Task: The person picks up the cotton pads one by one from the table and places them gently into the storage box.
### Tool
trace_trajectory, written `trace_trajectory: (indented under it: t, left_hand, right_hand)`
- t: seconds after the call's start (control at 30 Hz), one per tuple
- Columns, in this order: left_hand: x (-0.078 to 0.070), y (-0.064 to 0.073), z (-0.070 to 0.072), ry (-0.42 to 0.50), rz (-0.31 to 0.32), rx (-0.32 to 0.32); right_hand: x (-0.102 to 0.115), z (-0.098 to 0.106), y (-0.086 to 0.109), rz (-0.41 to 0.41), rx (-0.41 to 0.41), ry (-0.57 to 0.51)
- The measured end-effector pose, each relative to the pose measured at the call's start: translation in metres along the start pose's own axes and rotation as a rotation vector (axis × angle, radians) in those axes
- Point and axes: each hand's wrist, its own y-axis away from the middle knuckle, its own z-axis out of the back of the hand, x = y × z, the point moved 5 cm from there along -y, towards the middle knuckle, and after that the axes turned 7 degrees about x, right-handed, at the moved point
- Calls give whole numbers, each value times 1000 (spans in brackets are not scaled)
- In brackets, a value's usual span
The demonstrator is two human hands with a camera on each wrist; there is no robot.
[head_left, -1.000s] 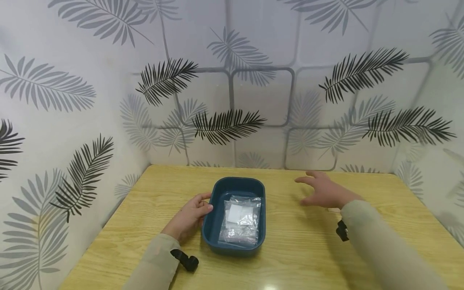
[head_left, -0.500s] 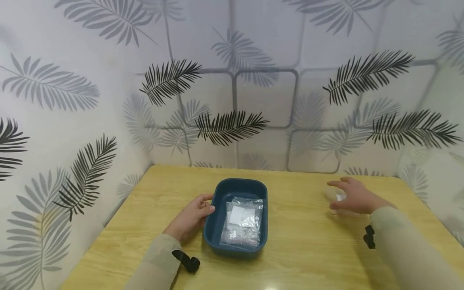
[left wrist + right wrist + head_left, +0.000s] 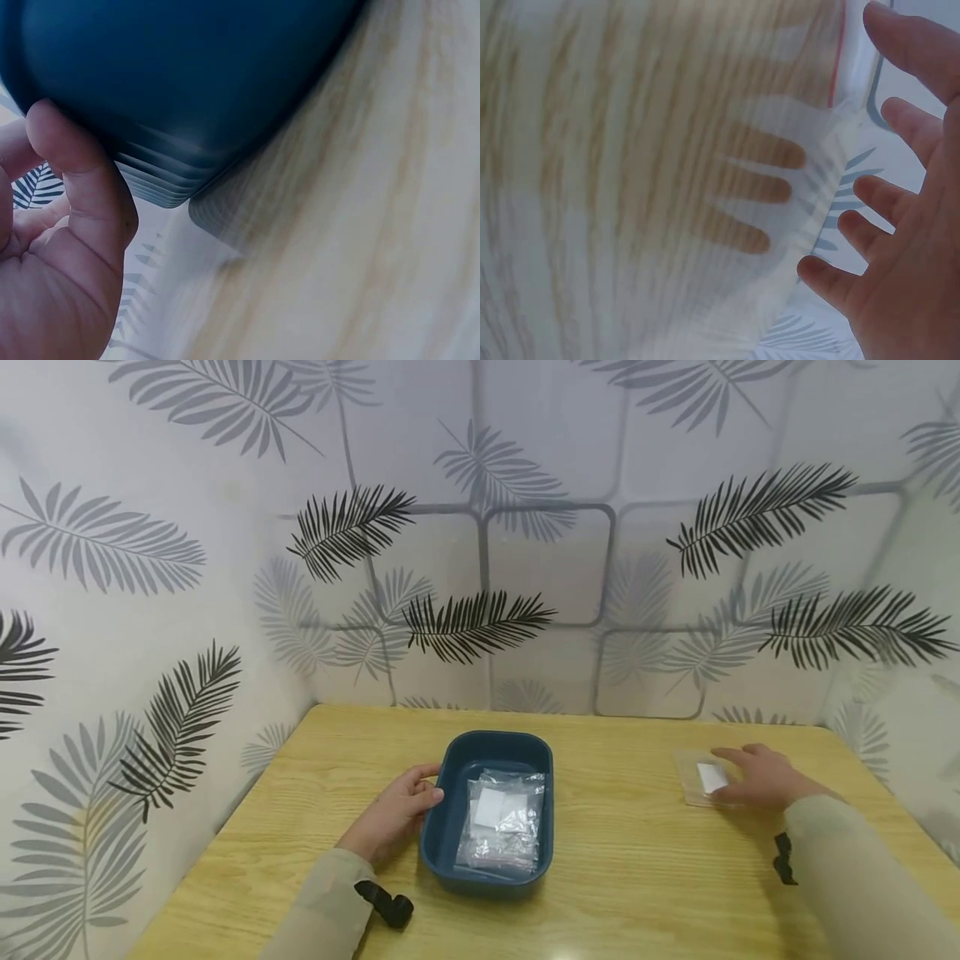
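Note:
In the head view, a dark blue plastic bin stands on the table. Inside it lie several clear zip bags with white labels. My left hand holds the bin's left side, thumb at the rim; the left wrist view shows the thumb against the bin wall. At the right, a flat clear zip bag with a white label lies on the table. My right hand reaches over its right part, fingers spread. In the right wrist view, the hand appears just above a red-edged strip.
The wood-grain table meets a wall with leaf patterns at the back. Another patterned wall stands along the left. Dark straps are on both wrists, over long pale sleeves.
My right hand has moved to the right, from beside the bin to the flat zip bag, which has come into clearer view. The left hand and the bin stay together in place.

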Motion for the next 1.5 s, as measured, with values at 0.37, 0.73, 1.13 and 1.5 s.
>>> trace_trajectory:
  t: [0.37,0.73,1.13,1.5]
  left_hand:
    - [-3,1,0,-32,7,-7]
    - [-2,1,2,-43,6,10]
    - [-2,2,-1,-8,5,-10]
    - [-1,1,0,-17,5,-10]
  right_hand:
    - [-11,-9,-3,-78,57,-30]
    - [-3,-9,-2,-76,115,-11]
    - [-2,-11,-7,-70,169,13]
    - [2,-8,0,-37,87,25]
